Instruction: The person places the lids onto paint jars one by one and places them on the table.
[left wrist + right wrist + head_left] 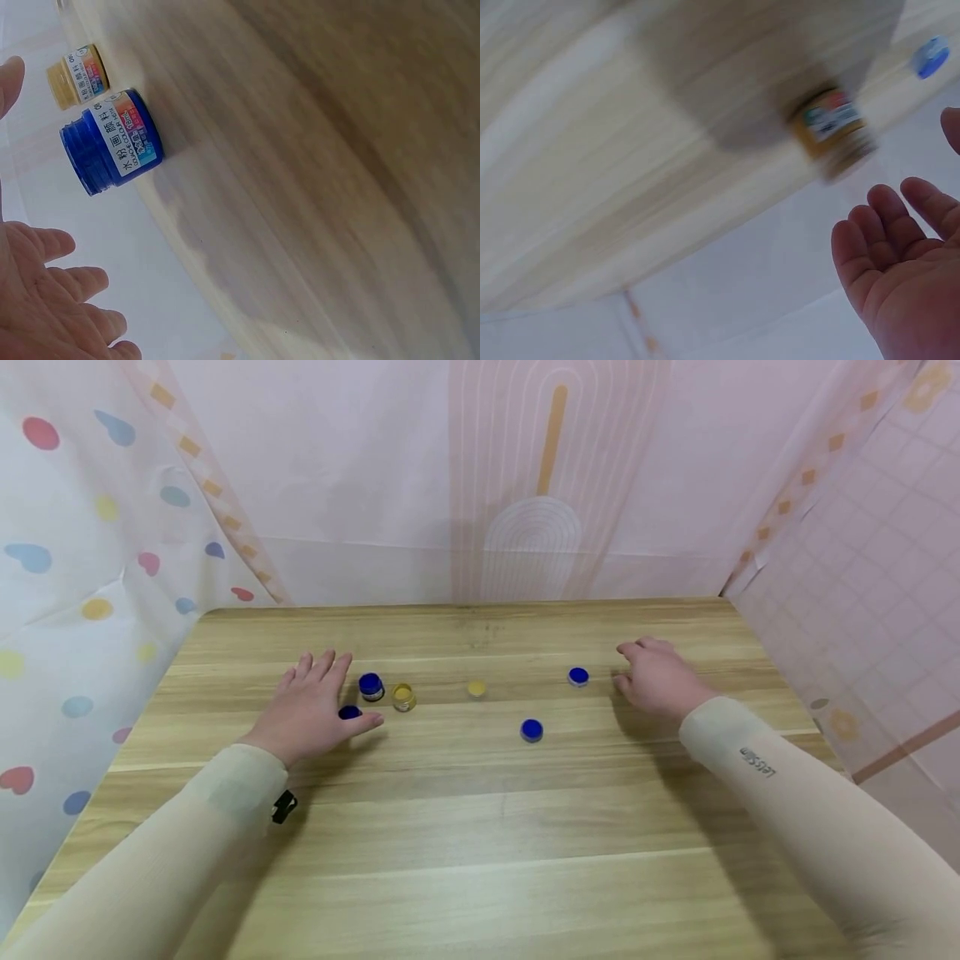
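Note:
My left hand [307, 714] spreads its fingers over the left part of the table, holding nothing. Beside it stand a blue paint jar [371, 687] and a yellow paint jar [403, 697], both uncapped. Another blue jar [349, 712] is partly hidden behind the thumb. In the left wrist view, a labelled blue gouache jar [112, 142] stands clear of the fingers. On the right, my right hand [660, 681] hovers with loosely bent fingers and nothing visible in them. The right wrist view shows a blurred yellow jar [831, 133] near its fingertips; the head view hides this jar.
A yellow lid [476, 690] and two blue lids, one farther back [577, 677] and one nearer [532, 730], lie between the hands. The wooden table [480, 843] meets a patterned cloth wall [360, 527] behind. A small black object [284, 807] shows by the left wrist.

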`<state>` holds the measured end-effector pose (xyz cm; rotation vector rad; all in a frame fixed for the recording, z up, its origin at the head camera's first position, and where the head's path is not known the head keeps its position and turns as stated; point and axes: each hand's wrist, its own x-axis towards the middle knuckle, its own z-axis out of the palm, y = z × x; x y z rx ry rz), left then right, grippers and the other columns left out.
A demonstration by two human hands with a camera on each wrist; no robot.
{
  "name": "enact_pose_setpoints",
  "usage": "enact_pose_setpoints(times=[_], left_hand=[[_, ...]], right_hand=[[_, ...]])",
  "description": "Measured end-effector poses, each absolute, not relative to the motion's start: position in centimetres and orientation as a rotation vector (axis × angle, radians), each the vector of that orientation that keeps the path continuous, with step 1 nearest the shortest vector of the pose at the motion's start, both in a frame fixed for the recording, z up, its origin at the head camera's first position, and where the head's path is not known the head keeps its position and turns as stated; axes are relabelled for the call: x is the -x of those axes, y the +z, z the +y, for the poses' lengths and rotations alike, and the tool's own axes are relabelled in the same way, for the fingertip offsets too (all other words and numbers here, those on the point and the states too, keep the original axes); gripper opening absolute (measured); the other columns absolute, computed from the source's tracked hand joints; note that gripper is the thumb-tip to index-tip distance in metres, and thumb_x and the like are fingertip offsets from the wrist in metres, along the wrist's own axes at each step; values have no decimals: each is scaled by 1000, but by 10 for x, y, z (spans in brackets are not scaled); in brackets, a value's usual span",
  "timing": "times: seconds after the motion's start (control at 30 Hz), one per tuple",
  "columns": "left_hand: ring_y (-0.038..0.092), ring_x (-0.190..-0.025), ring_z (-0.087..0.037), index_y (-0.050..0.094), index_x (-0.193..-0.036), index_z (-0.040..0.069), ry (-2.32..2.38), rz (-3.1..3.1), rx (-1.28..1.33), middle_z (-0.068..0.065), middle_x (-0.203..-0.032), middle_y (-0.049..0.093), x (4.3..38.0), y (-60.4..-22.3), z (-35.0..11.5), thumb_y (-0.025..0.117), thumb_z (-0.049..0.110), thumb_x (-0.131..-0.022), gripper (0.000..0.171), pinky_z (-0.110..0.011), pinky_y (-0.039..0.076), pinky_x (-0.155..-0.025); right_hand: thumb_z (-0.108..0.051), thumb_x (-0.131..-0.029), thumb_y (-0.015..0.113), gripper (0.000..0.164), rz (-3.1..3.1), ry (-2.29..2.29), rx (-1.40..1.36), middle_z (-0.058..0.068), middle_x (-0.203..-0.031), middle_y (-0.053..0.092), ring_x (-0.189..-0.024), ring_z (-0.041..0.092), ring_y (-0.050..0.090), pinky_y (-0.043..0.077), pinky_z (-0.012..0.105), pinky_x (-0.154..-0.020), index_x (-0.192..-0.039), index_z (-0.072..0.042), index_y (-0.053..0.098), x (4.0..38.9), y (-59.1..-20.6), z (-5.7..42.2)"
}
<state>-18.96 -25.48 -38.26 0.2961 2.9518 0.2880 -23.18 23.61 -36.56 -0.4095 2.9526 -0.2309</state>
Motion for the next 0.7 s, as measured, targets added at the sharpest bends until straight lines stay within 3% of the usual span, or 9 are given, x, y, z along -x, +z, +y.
enact_pose_setpoints(times=[0.7], left_hand=[[3,-157,-60,13,-167,0,324,2949,-292,-32,-172,10,183,-384,-257,59,79,-91,119,-73,5,-125]], right_hand=[[-35,-105,65,60,2829,-275,700,18,-151,57,-144,38,49,39,50,-123,-152,-1,51,242,-364,139]])
